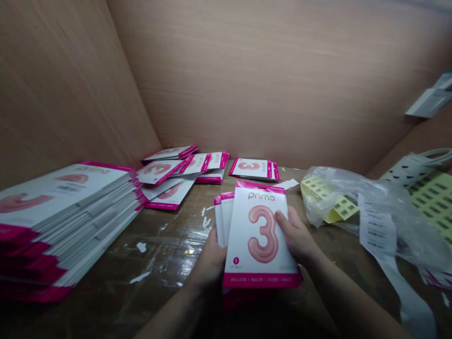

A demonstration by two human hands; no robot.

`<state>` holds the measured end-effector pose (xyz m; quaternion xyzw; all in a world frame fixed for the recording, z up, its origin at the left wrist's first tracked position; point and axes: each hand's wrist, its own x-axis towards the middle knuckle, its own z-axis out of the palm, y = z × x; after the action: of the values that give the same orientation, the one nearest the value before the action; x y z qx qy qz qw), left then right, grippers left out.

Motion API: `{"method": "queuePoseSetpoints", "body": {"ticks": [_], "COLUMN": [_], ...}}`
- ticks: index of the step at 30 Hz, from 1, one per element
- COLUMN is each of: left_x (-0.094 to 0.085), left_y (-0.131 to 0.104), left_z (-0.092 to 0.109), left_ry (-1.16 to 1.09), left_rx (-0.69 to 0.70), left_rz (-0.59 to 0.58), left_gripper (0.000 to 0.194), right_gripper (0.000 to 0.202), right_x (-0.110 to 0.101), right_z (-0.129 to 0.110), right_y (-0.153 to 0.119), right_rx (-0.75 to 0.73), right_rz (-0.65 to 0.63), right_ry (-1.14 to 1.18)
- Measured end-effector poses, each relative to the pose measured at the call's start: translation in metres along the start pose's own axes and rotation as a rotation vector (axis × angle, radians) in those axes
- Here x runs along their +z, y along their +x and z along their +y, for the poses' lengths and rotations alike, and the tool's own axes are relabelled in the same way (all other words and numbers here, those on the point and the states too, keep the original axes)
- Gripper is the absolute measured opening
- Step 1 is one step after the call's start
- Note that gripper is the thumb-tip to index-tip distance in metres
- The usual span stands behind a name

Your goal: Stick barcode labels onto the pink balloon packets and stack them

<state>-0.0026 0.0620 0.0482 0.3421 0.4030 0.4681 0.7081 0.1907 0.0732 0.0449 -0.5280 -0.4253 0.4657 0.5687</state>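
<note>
Between my hands is a bundle of white and pink balloon packets (pixel 263 240), the front one printed with "prima" and a rose-coloured number 3. My left hand (pixel 212 254) grips the bundle's left side, where the edges of further packets fan out. On the right edge, my right hand (pixel 296 233) is closed with its thumb on the front packet. Below the front packet, more pink edges show in shadow. How many packets the bundle has is hidden.
A tall stack of packets (pixel 70 207) stands on the left. Loose packets (pixel 165 172) lie behind it, and a small pile (pixel 252 168) sits near the back panel. On the right are a clear plastic bag (pixel 370 188), a barcode label strip (pixel 379 230) and yellow label sheets (pixel 434 197).
</note>
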Motion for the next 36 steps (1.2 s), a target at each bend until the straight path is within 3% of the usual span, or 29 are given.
{"method": "queuePoseSetpoints", "body": {"ticks": [3, 5, 7, 10, 13, 15, 18, 19, 21, 22, 23, 25, 27, 29, 32, 36], "left_x": [-0.016, -0.028, -0.038, -0.046, -0.045, -0.041, -0.031, -0.027, -0.017, -0.011, -0.005, 0.007, 0.019, 0.031, 0.044, 0.043], "left_y": [-0.003, -0.006, -0.01, -0.014, -0.016, -0.015, -0.013, -0.012, -0.011, -0.012, -0.015, -0.021, -0.03, -0.038, -0.044, -0.043], "left_z": [0.008, 0.014, 0.017, 0.019, 0.017, 0.015, 0.008, 0.004, -0.004, -0.008, -0.012, -0.016, -0.019, -0.022, -0.028, -0.031], "left_ry": [-0.091, -0.12, -0.104, -0.03, 0.053, 0.104, 0.174, 0.18, 0.182, 0.196, 0.229, 0.346, 0.44, 0.45, 0.402, 0.511], "left_rx": [0.005, 0.048, 0.104, 0.157, 0.19, 0.227, 0.296, 0.322, 0.374, 0.404, 0.446, 0.565, 0.689, 0.742, 0.717, 0.726], "left_rz": [0.133, 0.203, 0.25, 0.282, 0.275, 0.273, 0.284, 0.28, 0.215, 0.146, 0.063, -0.091, -0.145, -0.133, -0.09, 0.012], "left_gripper": [0.07, 0.069, 0.069, 0.068, 0.069, 0.069, 0.07, 0.071, 0.067, 0.064, 0.061, 0.058, 0.061, 0.066, 0.076, 0.079], "right_gripper": [0.02, 0.01, 0.011, 0.018, 0.025, 0.034, 0.059, 0.066, 0.079, 0.07, 0.059, 0.04, 0.032, 0.032, 0.038, 0.04], "right_x": [0.0, 0.002, 0.009, 0.025, 0.037, 0.037, 0.027, 0.022, 0.009, 0.002, -0.006, -0.022, -0.038, -0.051, -0.062, -0.065], "right_z": [-0.008, -0.013, -0.015, -0.01, -0.003, -0.002, -0.006, -0.008, -0.01, -0.009, -0.008, -0.003, 0.003, 0.011, 0.021, 0.027], "right_y": [0.047, 0.091, 0.136, 0.19, 0.21, 0.201, 0.15, 0.125, 0.073, 0.049, 0.027, -0.008, -0.028, -0.04, -0.048, -0.052], "right_rx": [-0.051, 0.036, 0.103, 0.218, 0.308, 0.35, 0.359, 0.339, 0.172, 0.126, 0.091, 0.074, 0.072, 0.075, 0.067, 0.013], "right_rz": [0.078, 0.252, 0.337, 0.301, 0.215, 0.145, -0.016, -0.113, -0.545, -0.611, -0.61, -0.489, -0.34, -0.238, -0.215, -0.19], "right_ry": [-0.027, 0.106, 0.171, 0.182, 0.179, 0.169, 0.184, 0.206, 0.263, 0.207, 0.159, 0.099, 0.064, -0.008, -0.199, -0.295]}}
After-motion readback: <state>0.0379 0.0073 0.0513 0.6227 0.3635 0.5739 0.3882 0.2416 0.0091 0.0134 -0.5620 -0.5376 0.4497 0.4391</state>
